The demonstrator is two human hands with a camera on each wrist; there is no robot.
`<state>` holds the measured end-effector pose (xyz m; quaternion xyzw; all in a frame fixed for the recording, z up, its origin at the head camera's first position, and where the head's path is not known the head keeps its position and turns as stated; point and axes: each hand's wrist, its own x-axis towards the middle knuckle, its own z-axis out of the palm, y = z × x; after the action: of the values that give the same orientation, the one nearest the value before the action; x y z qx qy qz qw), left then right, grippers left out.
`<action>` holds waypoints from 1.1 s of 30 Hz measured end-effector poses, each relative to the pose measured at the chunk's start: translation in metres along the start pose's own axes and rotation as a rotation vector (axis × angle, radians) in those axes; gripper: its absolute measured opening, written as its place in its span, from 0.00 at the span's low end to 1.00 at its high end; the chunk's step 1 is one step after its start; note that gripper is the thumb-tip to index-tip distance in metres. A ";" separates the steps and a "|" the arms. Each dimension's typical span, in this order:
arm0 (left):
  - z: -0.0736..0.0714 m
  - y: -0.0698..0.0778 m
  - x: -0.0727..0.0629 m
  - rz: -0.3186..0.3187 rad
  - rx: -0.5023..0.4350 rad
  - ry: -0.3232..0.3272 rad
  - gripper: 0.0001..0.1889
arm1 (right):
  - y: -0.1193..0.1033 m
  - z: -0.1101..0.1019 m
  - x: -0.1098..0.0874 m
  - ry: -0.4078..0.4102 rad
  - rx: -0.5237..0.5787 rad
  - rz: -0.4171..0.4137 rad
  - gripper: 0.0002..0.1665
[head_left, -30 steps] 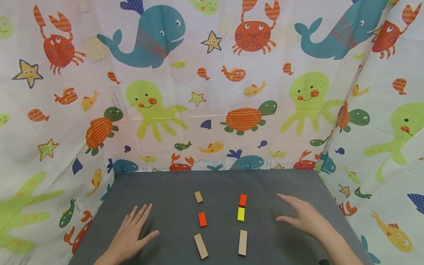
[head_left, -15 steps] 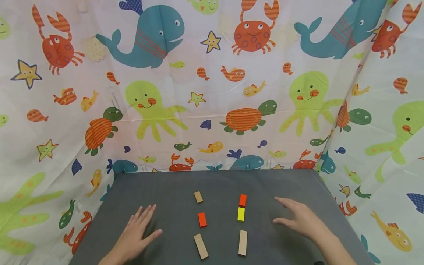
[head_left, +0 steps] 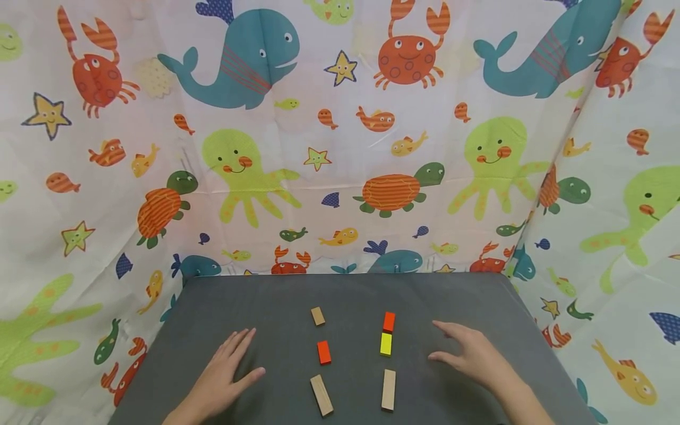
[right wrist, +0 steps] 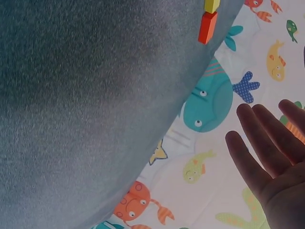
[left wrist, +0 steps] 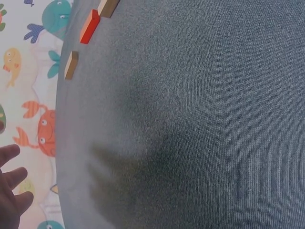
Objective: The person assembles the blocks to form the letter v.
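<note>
Two loose columns of small blocks lie on a dark grey table. The left column has a short wooden block (head_left: pixel 317 316) at the back, a red block (head_left: pixel 324 352) in the middle and a longer wooden block (head_left: pixel 321 395) in front. On the right, an orange-red block (head_left: pixel 389 321) meets a yellow block (head_left: pixel 386 344), with a long wooden block (head_left: pixel 388 390) nearer the front. My left hand (head_left: pixel 220 378) hovers left of the blocks, fingers extended and holding nothing. To their right, my right hand (head_left: pixel 473 357) is held above the table, thumb apart from the fingers, touching no block.
The grey table (head_left: pixel 350 292) ends at a white curtain (head_left: pixel 319 203) printed with sea animals, which stands behind it and along both sides. The left hand's shadow falls on the cloth in the left wrist view.
Both hands have drifted inward, the left one to the right and the right one to the left, nearer the blocks. The blocks stay where they were.
</note>
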<state>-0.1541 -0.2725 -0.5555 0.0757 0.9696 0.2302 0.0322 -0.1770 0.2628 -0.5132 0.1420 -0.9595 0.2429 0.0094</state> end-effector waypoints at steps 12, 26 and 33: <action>0.005 0.008 -0.001 0.049 -0.027 0.083 0.43 | -0.005 0.012 -0.001 0.034 0.007 -0.025 0.43; 0.017 0.016 0.005 0.051 -0.041 0.112 0.43 | -0.010 0.028 0.000 0.012 0.038 -0.099 0.39; 0.018 0.026 0.007 0.049 -0.075 0.113 0.43 | -0.014 0.030 0.003 -0.008 0.075 -0.093 0.39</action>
<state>-0.1561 -0.2403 -0.5599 0.0849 0.9585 0.2708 -0.0252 -0.1745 0.2355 -0.5329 0.1877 -0.9421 0.2777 0.0117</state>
